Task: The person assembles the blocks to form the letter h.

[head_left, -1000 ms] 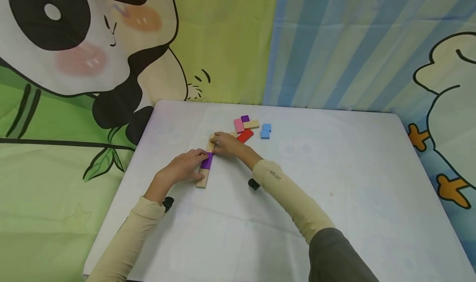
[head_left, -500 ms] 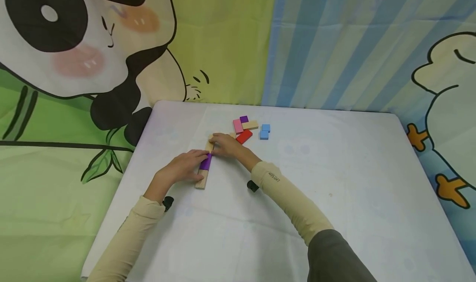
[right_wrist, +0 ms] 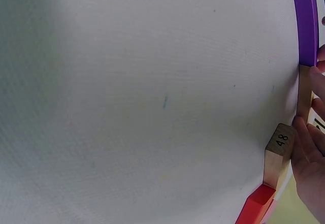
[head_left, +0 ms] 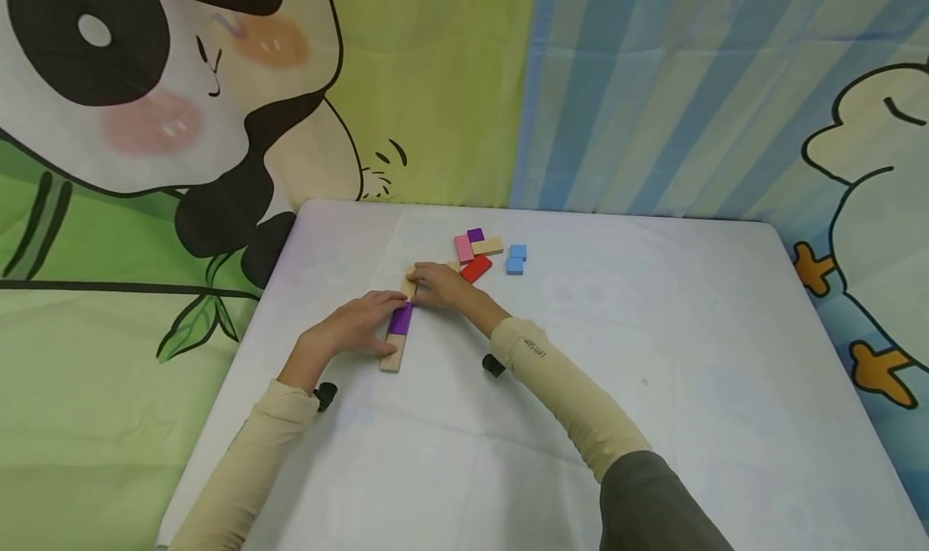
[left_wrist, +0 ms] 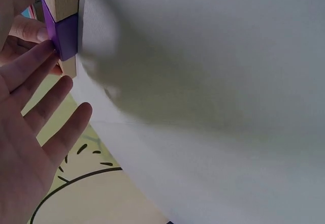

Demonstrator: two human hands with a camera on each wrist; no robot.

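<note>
Three blocks lie end to end in a line in the head view: a near wooden block (head_left: pixel 390 357), a purple block (head_left: pixel 400 320) and a far wooden block (head_left: pixel 409 285). My left hand (head_left: pixel 356 325) is along the line's left side, thumb at the near wooden block. In the left wrist view its fingers (left_wrist: pixel 76 127) extend straight, some touching the purple block (left_wrist: pixel 65 38). From the right, my right hand (head_left: pixel 443 285) pinches the far wooden block, thumb near the purple joint and fingers around its far end. Its palm partly hides that block.
Beyond the right hand lie a red block (head_left: pixel 476 269), a pink block (head_left: pixel 464 248), a wooden block (head_left: pixel 488 246) and a small purple block (head_left: pixel 475 235). Two blue blocks (head_left: pixel 515 265) sit to their right. A wooden block marked 48 (right_wrist: pixel 279 145) stands beside the right fingers.
</note>
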